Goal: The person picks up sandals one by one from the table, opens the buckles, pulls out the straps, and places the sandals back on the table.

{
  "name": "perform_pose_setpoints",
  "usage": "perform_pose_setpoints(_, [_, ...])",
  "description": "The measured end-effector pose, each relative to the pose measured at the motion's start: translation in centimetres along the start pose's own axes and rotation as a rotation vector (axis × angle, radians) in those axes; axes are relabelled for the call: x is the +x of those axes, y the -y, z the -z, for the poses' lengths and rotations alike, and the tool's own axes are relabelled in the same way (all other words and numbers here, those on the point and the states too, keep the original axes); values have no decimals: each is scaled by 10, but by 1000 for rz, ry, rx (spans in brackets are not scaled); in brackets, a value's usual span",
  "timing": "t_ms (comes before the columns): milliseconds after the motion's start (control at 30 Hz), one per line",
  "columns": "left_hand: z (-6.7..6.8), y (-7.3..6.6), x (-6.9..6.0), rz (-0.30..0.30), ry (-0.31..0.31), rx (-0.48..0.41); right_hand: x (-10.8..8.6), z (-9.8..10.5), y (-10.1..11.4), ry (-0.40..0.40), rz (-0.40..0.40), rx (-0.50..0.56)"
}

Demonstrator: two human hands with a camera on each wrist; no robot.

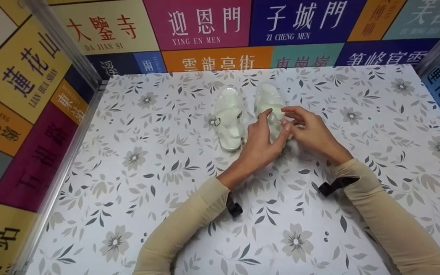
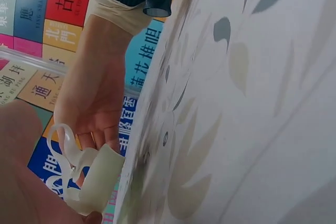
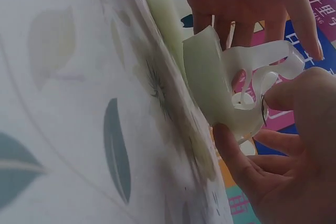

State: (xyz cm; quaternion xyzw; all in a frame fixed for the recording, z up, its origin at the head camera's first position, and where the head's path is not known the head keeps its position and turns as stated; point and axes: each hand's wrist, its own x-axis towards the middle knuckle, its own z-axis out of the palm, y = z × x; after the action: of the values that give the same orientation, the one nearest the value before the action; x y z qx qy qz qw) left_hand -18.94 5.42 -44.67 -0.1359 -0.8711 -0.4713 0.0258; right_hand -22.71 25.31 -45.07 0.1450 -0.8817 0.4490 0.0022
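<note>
Two pale green, glossy jelly sandals lie side by side on the table, toes pointing away. The right sandal point(image 1: 269, 93) has both hands at its heel end. My left hand point(image 1: 260, 143) holds it from the left, its fingers lying along the sandal's side in the right wrist view. From the right, my right hand point(image 1: 313, 131) pinches the looped ankle strap point(image 3: 278, 56) near a small dark buckle part point(image 3: 263, 111), one fingertip against the heel. The left sandal point(image 1: 229, 110) stands untouched, its buckle point(image 1: 217, 121) showing. Fingers hide much of the held sandal's rear in the head view.
A floral-patterned cover point(image 1: 136, 214) spreads over the table. Colourful panels with Chinese lettering point(image 1: 204, 23) stand behind it and at the sides. Dark wrist straps with cameras point(image 1: 234, 208) sit over beige sleeves point(image 1: 189, 221).
</note>
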Motion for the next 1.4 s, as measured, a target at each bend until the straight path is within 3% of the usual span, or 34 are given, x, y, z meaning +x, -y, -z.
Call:
perform_pose_setpoints(233, [7, 4, -15, -12, 35, 1, -10, -3, 8, 32, 45, 51])
perform_pose_setpoints(500, [14, 2, -32, -36, 93, 29, -22, -6, 11, 61, 70, 21])
perform_pose_setpoints(867, [24, 7, -51, -25, 175, 32, -34, -17, 13, 134, 95, 83])
perform_pose_setpoints(1000, [28, 11, -54, -18, 198, 48, -36, -22, 14, 136, 89, 95])
perform_pose_setpoints(1200, [36, 16, -57, -72, 237, 46, -39, -25, 16, 138, 71, 83])
perform_pose_setpoints(1400, [53, 14, -53, -125, 322, 171, -38, -24, 18, 181, 38, 87])
